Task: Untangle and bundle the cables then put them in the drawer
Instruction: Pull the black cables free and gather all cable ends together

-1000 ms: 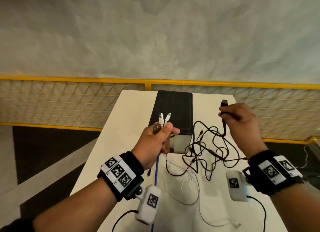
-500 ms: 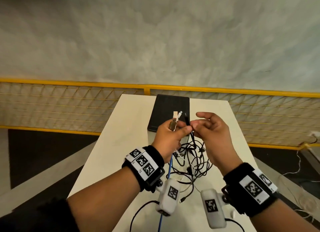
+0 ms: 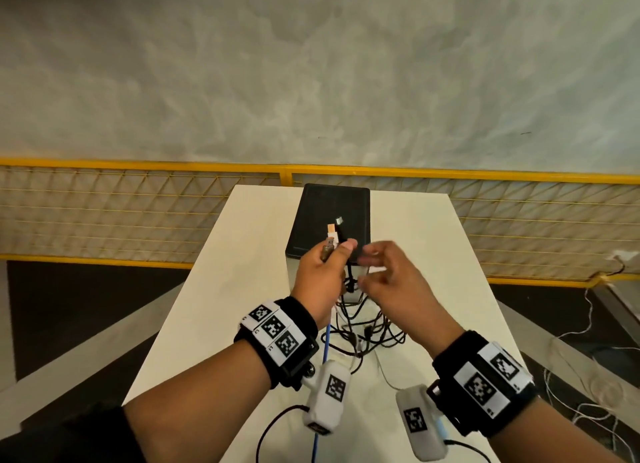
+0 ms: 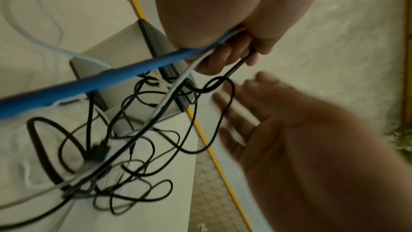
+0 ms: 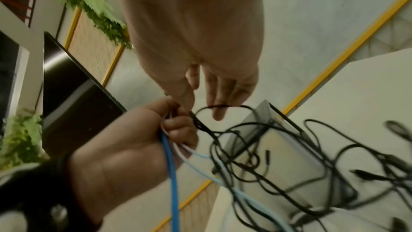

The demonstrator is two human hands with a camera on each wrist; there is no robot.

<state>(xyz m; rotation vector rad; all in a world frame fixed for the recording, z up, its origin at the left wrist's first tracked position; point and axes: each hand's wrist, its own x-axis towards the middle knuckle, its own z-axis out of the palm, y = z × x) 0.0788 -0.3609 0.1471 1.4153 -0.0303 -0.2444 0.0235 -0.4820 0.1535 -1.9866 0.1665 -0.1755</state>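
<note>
My left hand [image 3: 337,251] is raised over the white table [image 3: 242,289] and grips a bunch of cable ends: white plugs [image 3: 330,232], a black plug [image 3: 339,220] and a metal plug [image 3: 327,252]. A blue cable [image 3: 325,345] hangs from the fist; in the left wrist view the blue cable [image 4: 111,78] runs under curled fingers [image 4: 223,59]. My right hand [image 3: 363,268] is blurred just to the right, fingers [image 5: 219,98] straight and holding nothing. A black cable tangle [image 3: 367,331] lies below both hands. The black-topped drawer box [image 3: 330,206] stands behind them.
A yellow mesh railing [image 3: 138,220] runs past the table's far edge. White cords [image 3: 588,358] trail on the floor at the right. A loose white cable loop [image 4: 33,33] lies on the table near the box. The table's left and right edges drop off close by.
My right hand brought the black plug across to the left hand, which now holds it with the others. The right hand has let go and its fingers have spread.
</note>
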